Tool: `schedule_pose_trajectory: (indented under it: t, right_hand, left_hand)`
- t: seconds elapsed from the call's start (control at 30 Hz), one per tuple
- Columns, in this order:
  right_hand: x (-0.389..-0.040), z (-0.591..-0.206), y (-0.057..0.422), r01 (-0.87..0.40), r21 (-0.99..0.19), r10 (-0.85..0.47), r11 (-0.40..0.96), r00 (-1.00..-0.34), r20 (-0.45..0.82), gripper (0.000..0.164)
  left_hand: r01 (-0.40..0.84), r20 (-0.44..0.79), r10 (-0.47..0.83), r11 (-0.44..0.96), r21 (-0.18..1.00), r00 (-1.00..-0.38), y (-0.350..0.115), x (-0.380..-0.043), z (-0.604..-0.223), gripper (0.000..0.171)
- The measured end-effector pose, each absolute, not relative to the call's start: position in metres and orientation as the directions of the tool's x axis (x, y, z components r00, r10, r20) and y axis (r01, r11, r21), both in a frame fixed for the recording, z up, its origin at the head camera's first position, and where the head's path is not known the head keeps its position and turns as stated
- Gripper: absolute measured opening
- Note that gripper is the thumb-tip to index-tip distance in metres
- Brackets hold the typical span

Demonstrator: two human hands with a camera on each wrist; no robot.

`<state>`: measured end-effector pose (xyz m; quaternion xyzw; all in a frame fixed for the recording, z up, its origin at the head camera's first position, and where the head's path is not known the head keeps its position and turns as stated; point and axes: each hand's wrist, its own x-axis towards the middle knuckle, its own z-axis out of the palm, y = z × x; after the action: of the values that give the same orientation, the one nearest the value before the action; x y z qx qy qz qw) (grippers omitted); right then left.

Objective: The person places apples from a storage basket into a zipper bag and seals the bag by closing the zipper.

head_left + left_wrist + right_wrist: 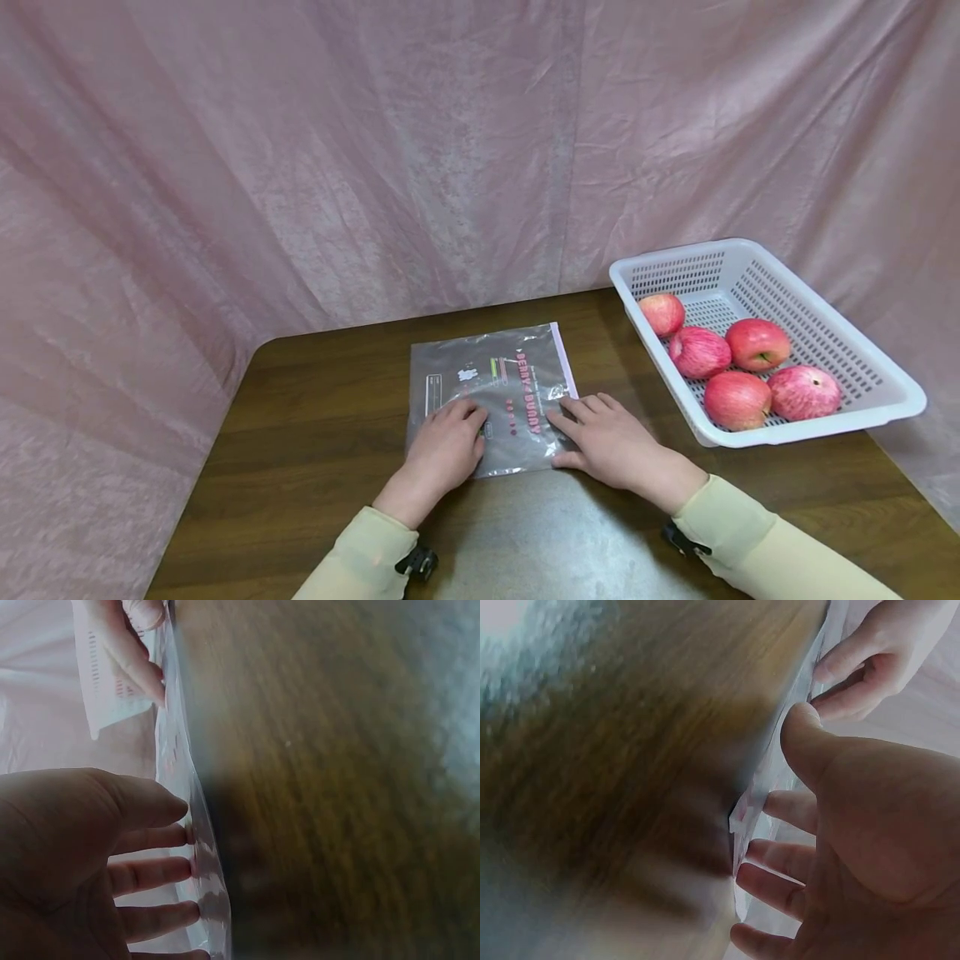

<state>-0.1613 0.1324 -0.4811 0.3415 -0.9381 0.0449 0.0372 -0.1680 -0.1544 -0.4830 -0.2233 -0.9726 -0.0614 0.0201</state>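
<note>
Wooden table [315, 433], pink curtain behind. Clear zip bag [491, 392] lies flat at frame centre; left hand [444, 446] and right hand [609, 437] press it, fingers extended. White basket [885, 392] of apples [757, 343] sits right.

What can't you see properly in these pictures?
- Head view: the small print on the clear zip bag is too small to read, and the left hand and right hand cover part of it.
- Head view: the white basket walls hide the undersides of the red apples.
- Both wrist views: the wooden table is blurred, and the hands are cut off by the edges.
</note>
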Motion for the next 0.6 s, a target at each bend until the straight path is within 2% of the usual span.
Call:
schedule_pose_trajectory:
  t: [0.27,0.6]
  right_hand:
    - [-0.1581,-0.4900,0.1321,-0.671,-0.052,-0.656,0.739,-0.735,0.171,0.068]
    - [-0.1553,-0.4815,0.1281,-0.660,-0.081,-0.652,0.747,-0.751,0.107,0.065]
  left_hand:
    - [0.438,0.083,0.432,0.894,0.092,-0.898,-0.1586,-0.1701,-0.4840,0.037]
    - [0.447,0.109,0.438,0.891,0.076,-0.892,-0.1628,-0.1717,-0.4826,0.037]
